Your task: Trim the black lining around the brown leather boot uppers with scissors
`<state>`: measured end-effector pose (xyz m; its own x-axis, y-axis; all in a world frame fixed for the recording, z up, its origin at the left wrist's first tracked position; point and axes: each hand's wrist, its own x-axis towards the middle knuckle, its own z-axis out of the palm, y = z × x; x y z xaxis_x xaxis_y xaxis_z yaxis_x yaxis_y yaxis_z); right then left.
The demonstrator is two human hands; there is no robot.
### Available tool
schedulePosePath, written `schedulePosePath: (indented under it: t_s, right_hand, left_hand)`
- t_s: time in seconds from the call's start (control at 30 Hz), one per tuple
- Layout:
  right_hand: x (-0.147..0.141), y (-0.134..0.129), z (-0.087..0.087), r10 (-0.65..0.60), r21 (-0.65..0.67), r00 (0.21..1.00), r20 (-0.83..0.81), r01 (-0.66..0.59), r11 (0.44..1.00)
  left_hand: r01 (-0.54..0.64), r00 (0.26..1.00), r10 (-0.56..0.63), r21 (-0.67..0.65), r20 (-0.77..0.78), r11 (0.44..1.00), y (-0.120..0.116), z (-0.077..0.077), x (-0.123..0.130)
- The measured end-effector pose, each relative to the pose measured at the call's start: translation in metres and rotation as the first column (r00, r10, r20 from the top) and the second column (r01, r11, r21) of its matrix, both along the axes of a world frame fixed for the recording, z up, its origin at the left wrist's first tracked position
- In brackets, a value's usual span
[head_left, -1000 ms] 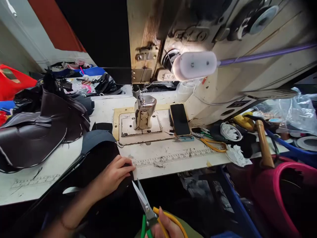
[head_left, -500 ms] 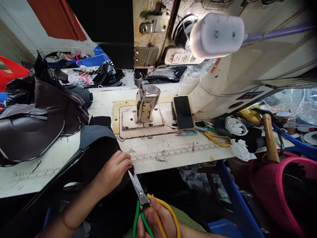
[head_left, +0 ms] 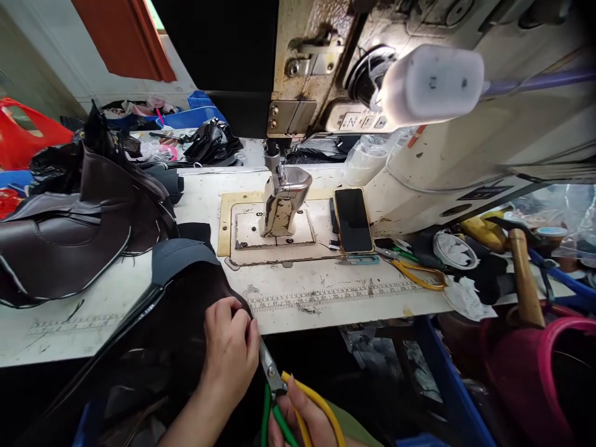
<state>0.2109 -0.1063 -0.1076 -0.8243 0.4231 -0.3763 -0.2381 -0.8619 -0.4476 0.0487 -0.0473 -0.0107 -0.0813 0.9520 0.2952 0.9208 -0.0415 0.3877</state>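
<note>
My left hand (head_left: 230, 347) is closed on the edge of a black leather piece (head_left: 186, 310), which drapes over the table's front edge at left. In my right hand (head_left: 310, 416) are scissors (head_left: 270, 371) with one green and one yellow handle. Their blades point up and left, and the tips are hidden behind my left fingers. A dark grey lining (head_left: 179, 257) shows at the top of the leather piece. Behind it stands the sewing machine's metal post (head_left: 284, 198).
A phone (head_left: 354, 220) lies right of the post, near blue snips (head_left: 361, 260) and yellow-handled scissors (head_left: 419, 273). Brown leather pieces (head_left: 65, 242) are heaped at left. A wooden handle (head_left: 526, 276) and a pink bucket (head_left: 526, 366) are at right. A lit lamp (head_left: 433, 84) hangs above.
My left hand has moved right and down, its wrist now more upright. The scissor blades, apart before, are now partly behind its fingers. The whole view has shifted slightly.
</note>
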Motion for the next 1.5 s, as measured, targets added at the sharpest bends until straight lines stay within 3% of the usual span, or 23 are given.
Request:
schedulePosePath:
  t_s: [0.13,0.33,0.63,0.93,1.23,1.4,1.5]
  right_hand:
    - [0.008,0.000,0.001,0.086,-0.011,0.993,0.083,-0.085,0.996]
    - [0.009,0.003,0.014,0.121,-0.075,0.992,-0.044,-0.124,0.989]
    - [0.001,-0.001,0.005,0.125,-0.095,0.986,-0.110,-0.136,0.986]
    - [-0.001,0.008,0.021,0.067,-0.110,0.986,-0.151,-0.085,0.990]
    - [0.006,0.034,0.041,0.117,-0.239,0.944,-0.310,-0.196,0.951]
    - [0.005,0.048,0.047,0.192,-0.329,0.923,-0.332,-0.304,0.894]
    - [0.002,0.045,0.044,0.173,-0.290,0.937,-0.302,-0.263,0.920]
  left_hand:
    - [-0.037,0.991,0.033,0.030,0.133,0.999,-0.014,-0.003,0.003]
    - [-0.024,0.977,0.025,-0.009,0.212,1.000,-0.027,0.001,0.006]
    - [-0.025,0.968,0.036,-0.049,0.247,0.998,-0.031,0.000,0.005]
    - [-0.009,0.961,0.029,-0.075,0.274,0.997,-0.033,0.003,0.004]
    - [0.092,0.958,-0.062,-0.095,0.278,0.991,-0.043,0.007,0.003]
    - [0.182,0.947,-0.125,-0.175,0.296,0.967,-0.048,0.024,-0.012]
    - [0.195,0.950,-0.125,-0.234,0.286,0.952,-0.033,0.038,-0.033]
